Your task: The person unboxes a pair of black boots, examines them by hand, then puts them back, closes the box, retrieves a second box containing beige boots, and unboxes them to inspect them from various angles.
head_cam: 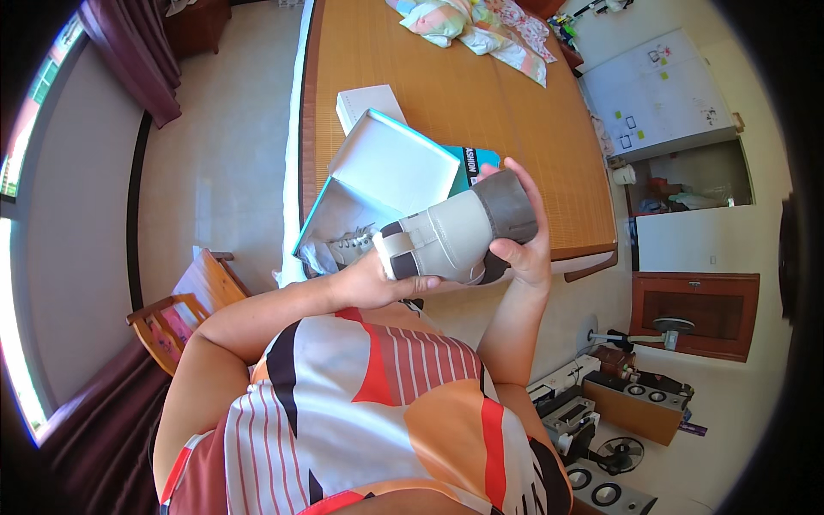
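Observation:
A light grey ankle boot (454,232) with dark panels and a thick dark grey sole is held up in both my hands, its heel side towards me. My left hand (380,280) grips the boot at its collar, where pale lining shows. My right hand (531,241) is wrapped round the sole end, thumb below and fingers on the far side. Beneath the boot, a shoebox (315,215) with a teal edge stands open on the bed. Inside it lie a laced grey shoe (353,247) and crumpled thin wrapping (317,257).
The bed (547,161) bears a woven mat. A white box (370,106) lies behind the shoebox lid, and a teal printed piece (486,156) beside it. Patterned bedding (476,29) is at the far end. A wooden chair (193,296) stands left; speakers (634,412) and fans are right.

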The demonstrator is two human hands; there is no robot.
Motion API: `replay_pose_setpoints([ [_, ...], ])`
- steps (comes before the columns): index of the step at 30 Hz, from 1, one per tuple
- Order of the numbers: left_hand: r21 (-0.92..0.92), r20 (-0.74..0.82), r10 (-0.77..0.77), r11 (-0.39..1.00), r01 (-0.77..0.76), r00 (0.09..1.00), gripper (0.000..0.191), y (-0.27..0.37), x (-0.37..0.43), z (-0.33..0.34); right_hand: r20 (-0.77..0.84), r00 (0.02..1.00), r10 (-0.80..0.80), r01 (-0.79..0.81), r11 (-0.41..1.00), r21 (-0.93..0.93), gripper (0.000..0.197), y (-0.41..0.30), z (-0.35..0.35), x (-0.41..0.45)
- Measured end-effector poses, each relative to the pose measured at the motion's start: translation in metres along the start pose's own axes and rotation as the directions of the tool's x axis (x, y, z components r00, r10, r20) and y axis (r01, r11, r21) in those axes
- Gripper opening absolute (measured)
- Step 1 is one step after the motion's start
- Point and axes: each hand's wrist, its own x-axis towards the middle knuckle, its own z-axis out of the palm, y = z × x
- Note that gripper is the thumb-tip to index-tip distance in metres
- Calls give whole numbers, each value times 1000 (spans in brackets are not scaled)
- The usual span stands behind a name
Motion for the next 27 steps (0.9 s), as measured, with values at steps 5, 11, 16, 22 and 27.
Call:
replay_pose_setpoints([
  [5, -148, -50, 5, 989, -13, 999, 46, 8, 2, -3, -116, 993, -5, 4, 1000, -6, 87, -10, 10, -6],
  [11, -248, -172, -188, 958, 142, 967, 36, 12, 2, -3, -236, 971, 27, -56, 991, -120, 79, -30, 26, -8],
  [16, -416, -163, -301, 885, 211, 940, 32, 12, 5, -3, -259, 965, 44, -99, 974, -202, 74, -36, 29, -6],
  [22, -311, 15, -245, 920, 237, 970, 41, 18, 4, -15, -262, 963, 71, -105, 987, -119, 71, -29, 17, -7],
  [27, 96, 19, 175, 980, -176, 984, 46, 9, 4, -19, -284, 939, 193, -160, 978, 136, 67, -8, 0, -2],
])
